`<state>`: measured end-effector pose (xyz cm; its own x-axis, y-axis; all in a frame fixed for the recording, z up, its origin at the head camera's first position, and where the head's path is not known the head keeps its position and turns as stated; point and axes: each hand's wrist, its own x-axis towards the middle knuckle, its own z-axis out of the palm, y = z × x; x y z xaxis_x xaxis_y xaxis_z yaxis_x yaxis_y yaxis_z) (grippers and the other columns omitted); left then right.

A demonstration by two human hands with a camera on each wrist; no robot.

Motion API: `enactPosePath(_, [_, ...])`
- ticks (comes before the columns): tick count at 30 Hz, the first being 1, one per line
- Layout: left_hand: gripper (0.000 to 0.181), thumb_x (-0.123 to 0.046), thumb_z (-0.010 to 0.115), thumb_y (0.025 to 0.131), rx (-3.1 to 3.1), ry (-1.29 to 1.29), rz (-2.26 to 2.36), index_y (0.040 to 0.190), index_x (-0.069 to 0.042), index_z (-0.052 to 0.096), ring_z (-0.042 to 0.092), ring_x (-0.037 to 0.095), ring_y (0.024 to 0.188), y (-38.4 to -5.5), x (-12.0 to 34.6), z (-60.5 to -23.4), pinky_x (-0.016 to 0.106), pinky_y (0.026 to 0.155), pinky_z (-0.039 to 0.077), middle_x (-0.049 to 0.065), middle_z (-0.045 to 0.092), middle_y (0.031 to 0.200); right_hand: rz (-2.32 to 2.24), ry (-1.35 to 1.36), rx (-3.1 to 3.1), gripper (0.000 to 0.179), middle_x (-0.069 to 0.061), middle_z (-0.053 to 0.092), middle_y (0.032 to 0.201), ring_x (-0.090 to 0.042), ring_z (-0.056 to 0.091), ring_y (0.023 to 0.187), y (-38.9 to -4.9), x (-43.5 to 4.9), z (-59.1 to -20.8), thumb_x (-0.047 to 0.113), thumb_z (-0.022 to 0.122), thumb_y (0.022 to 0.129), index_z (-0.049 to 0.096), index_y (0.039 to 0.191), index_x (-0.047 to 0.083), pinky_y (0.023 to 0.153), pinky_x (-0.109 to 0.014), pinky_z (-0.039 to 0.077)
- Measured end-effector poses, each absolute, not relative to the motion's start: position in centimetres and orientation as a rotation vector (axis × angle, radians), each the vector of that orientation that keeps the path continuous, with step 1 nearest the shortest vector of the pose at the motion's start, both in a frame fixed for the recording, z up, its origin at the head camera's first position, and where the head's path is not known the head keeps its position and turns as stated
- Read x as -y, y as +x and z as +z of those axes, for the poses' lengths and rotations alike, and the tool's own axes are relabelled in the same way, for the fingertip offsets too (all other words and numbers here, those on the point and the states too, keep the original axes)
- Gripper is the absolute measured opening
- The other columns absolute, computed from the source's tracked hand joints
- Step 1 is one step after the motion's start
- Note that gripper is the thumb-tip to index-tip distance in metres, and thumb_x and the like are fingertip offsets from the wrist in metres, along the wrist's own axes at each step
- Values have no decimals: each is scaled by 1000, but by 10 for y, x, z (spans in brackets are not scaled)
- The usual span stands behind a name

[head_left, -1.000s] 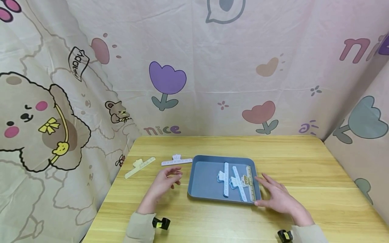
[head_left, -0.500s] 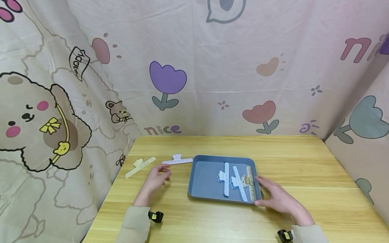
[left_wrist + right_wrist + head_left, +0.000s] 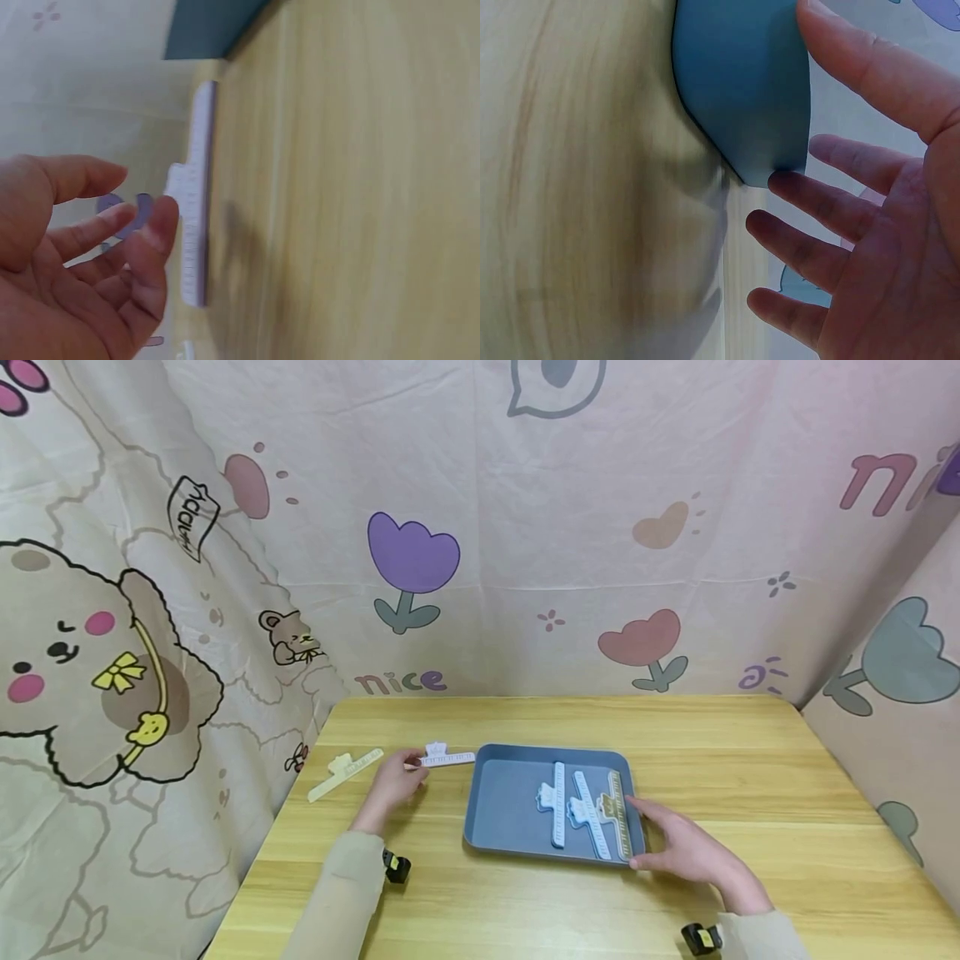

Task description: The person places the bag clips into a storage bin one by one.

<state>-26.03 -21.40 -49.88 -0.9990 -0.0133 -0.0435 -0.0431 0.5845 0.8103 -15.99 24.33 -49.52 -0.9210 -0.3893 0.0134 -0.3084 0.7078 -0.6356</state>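
My left hand reaches over the left end of a pale lavender ruler clip lying left of the tray. In the left wrist view, its loosely bent fingers are spread, with one fingertip right at the clip and nothing gripped. At the right side of the blue-grey tray, my right hand touches the rim with thumb and fingertips, the fingers mostly straight. Inside the tray lie two pale blue ruler clips, one upright and one slanted, beside a clear, gold-toned ruler clip.
A cream-yellow ruler clip lies slanted at the table's left edge. Behind the wooden table hangs a printed curtain, which also covers both sides.
My left hand first drew back left from beside the tray, then moved forward to the lavender ruler clip's left end. The right hand stays at the tray's right rim; the clips have not moved.
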Motion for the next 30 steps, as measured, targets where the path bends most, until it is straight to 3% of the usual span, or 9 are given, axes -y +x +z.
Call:
enactPosePath(6, [45,-7,68,88,-2944,65,1095,129,7,58,60,32,99,-277,208,-502,48,89,48,23,61,124,-1021,-557,-2772,96,-29,40,146,-51,40,129,-160,-243,-496,34,85,71,38,147,-2,102,-65,32])
enactPosePath(10, [48,-6,68,88,-2972,84,971,131,8,55,60,37,107,-283,204,-507,52,96,45,25,60,125,-1022,-549,-2770,97,-29,40,146,-50,40,129,-161,-243,-496,35,85,71,38,147,-2,102,-65,31])
enactPosePath(16, [44,-5,71,86,-3006,3,907,128,4,59,62,36,102,-282,201,-507,51,90,48,22,63,120,-1015,-541,-2773,96,-28,40,146,-50,40,129,-162,-244,-496,35,86,71,39,147,-1,102,-65,32])
enactPosePath(24, [41,-6,72,85,-2962,-99,940,124,0,61,60,21,75,-278,205,-504,34,63,48,10,68,94,-1012,-544,-2778,96,-28,42,144,-50,41,129,-161,-243,-495,33,86,70,40,147,-1,102,-65,32])
enactPosePath(30, [30,-9,68,86,-2983,-111,896,116,-4,68,59,21,74,-275,207,-503,36,62,46,9,69,93,-1017,-548,-2772,96,-28,42,145,-49,40,129,-161,-242,-494,33,86,71,39,147,0,102,-65,32])
